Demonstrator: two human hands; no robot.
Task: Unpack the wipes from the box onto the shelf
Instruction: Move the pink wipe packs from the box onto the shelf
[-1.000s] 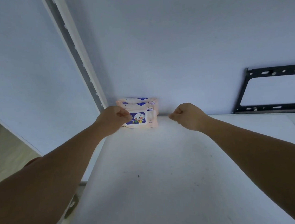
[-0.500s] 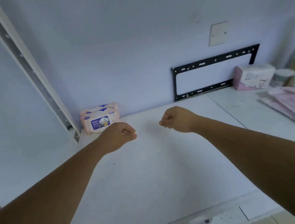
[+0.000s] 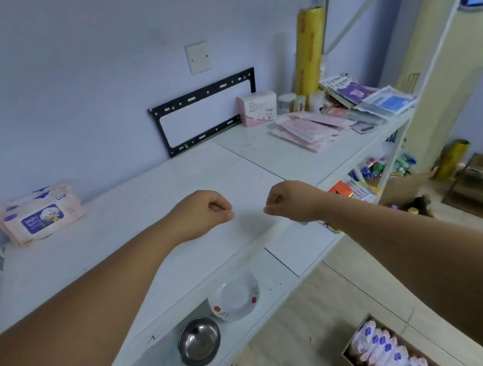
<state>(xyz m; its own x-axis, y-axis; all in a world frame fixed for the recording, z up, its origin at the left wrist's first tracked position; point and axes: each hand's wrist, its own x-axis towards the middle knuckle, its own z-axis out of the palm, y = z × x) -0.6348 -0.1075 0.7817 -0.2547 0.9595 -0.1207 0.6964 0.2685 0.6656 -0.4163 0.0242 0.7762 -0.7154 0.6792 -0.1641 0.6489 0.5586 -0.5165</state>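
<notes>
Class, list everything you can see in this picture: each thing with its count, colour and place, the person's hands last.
Soft pink wipes packs with blue labels: at least two, pink, left end of shelf, against wall.
White flat shelf top: one, white, beneath both hands.
Brown cardboard box: one, brown, floor, bottom right.
Boxed pink wipes packs: count unclear, pink, inside that box.
Black metal wall bracket: one, black, wall behind shelf.
Yellow upright film roll: one, yellow, shelf's far right.
Round steel bowl: one, silver, lower shelf.
White round plate: one, white with red marks, beside bowl.
Left hand: one, fingers curled, empty, above shelf.
Right hand: one, fingers curled, empty, above shelf.
</notes>
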